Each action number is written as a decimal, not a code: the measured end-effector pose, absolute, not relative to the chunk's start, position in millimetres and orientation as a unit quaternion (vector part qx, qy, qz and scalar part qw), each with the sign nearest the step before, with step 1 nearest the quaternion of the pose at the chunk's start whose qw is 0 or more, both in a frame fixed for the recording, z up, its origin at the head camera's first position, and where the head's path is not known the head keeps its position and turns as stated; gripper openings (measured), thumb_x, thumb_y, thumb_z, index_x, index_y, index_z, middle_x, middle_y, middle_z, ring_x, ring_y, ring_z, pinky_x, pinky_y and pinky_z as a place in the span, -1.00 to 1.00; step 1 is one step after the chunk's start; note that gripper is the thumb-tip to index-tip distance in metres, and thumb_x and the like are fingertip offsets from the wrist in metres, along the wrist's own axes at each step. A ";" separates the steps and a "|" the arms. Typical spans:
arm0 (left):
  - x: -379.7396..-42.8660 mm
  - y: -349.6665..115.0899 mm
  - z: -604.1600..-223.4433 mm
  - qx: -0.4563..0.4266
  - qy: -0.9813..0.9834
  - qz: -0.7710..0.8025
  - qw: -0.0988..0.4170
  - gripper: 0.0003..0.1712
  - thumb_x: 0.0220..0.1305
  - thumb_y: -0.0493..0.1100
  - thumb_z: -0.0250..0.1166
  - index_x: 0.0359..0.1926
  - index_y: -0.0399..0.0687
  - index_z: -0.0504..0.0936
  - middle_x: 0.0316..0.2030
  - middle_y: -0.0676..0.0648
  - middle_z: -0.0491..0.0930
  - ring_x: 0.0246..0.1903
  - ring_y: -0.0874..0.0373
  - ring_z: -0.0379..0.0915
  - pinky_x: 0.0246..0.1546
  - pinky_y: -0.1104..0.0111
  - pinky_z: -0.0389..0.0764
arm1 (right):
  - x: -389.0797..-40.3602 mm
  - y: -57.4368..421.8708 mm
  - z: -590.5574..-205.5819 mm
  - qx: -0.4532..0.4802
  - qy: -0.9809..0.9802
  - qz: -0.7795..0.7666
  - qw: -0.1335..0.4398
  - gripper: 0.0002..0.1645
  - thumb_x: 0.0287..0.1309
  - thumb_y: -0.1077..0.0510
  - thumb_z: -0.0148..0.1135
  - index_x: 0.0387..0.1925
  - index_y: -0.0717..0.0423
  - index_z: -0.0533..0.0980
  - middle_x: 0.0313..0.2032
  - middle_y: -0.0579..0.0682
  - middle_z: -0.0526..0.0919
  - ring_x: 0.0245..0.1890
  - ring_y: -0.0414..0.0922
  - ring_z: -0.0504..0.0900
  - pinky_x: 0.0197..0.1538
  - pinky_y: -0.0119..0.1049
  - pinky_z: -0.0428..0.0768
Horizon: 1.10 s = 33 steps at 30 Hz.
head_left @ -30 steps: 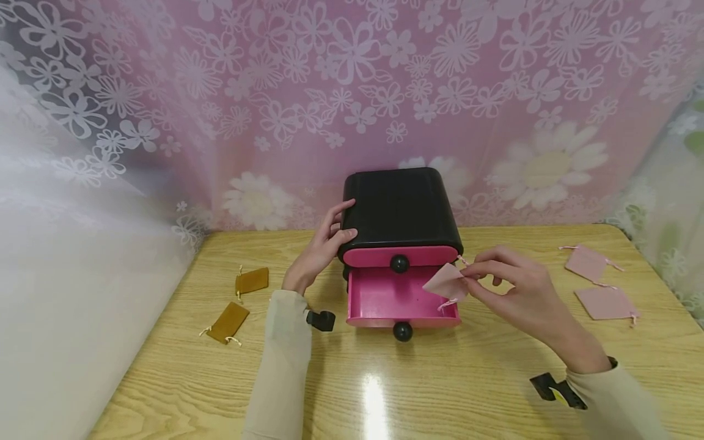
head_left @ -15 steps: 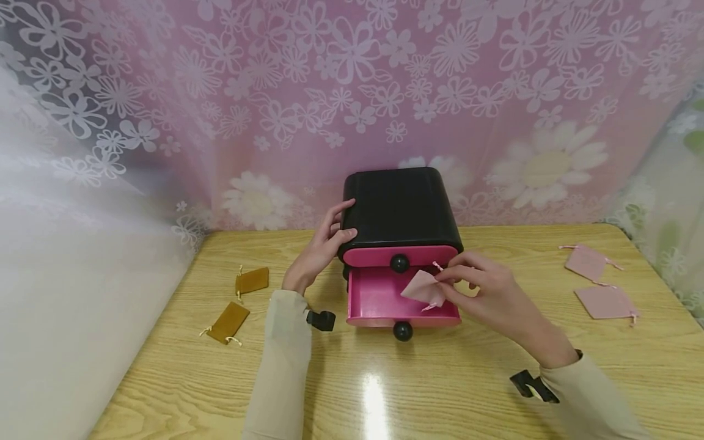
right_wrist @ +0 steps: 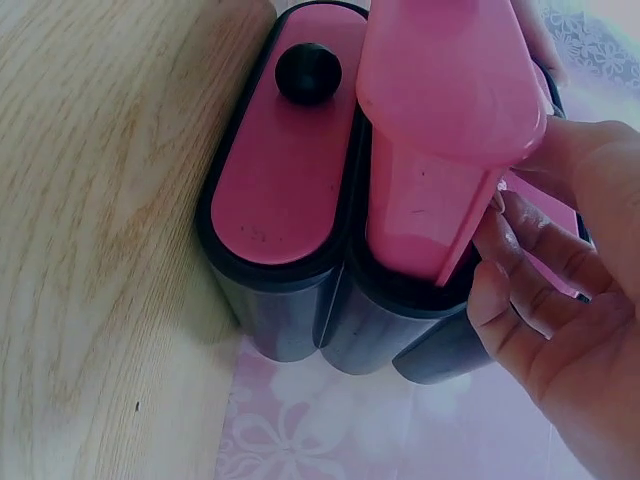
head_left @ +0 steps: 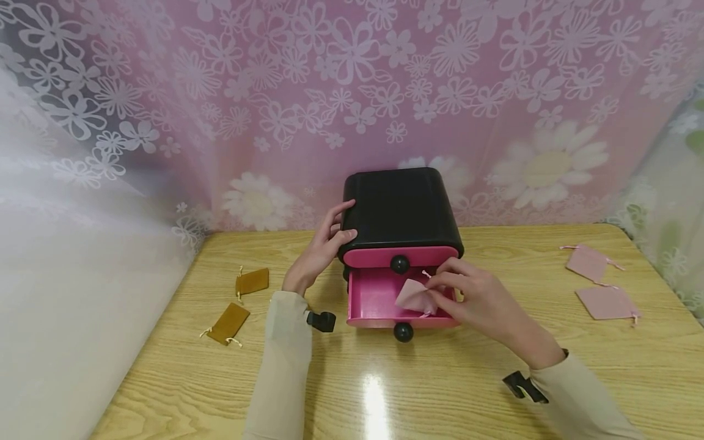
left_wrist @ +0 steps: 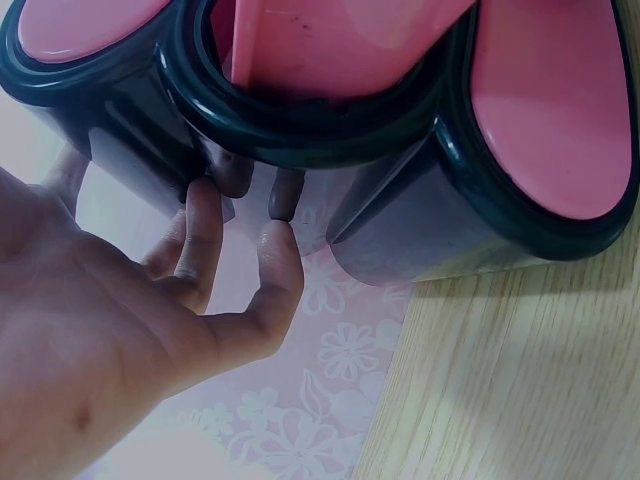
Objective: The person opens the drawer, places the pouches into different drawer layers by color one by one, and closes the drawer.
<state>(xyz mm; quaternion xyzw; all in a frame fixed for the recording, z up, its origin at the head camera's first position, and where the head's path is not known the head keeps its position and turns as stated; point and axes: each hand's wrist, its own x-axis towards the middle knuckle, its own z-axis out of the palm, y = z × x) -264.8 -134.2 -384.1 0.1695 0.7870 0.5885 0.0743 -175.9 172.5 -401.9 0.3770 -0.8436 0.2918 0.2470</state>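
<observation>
Head view: the right hand [head_left: 478,296] pinches a pale pink pouch [head_left: 412,296] between thumb and fingertips, holding it over the pulled-out pink drawer [head_left: 374,299] of a black cabinet [head_left: 398,208]. The left hand [head_left: 319,253], fingers spread (thumb and a fingertip on the top edge), rests against the cabinet's left side. On the table [head_left: 192,391], an upper brown pouch [head_left: 253,280] and a lower brown pouch [head_left: 228,322] lie to the left; two more pink pouches [head_left: 607,303] lie well off to the right.

Left wrist view: the left hand's fingers are apart and slightly bent, their tips at the dark side of the cabinet beside the open drawer.

Right wrist view: the right hand's bent fingers and thumb are at the open drawer's side; the pouch they pinch is largely hidden here.
</observation>
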 end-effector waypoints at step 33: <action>-264.9 -133.3 -385.1 0.179 0.785 0.589 0.069 -0.36 0.53 0.01 0.08 0.49 0.68 0.16 0.45 -0.07 0.16 0.43 -0.08 0.21 0.45 -0.16 0.25 | -171.1 182.6 -404.8 0.380 -0.838 0.297 0.254 -0.58 -0.24 0.38 0.60 -0.24 0.02 0.74 -0.23 -0.13 0.67 -0.32 -0.22 0.61 -0.23 -0.62 0.51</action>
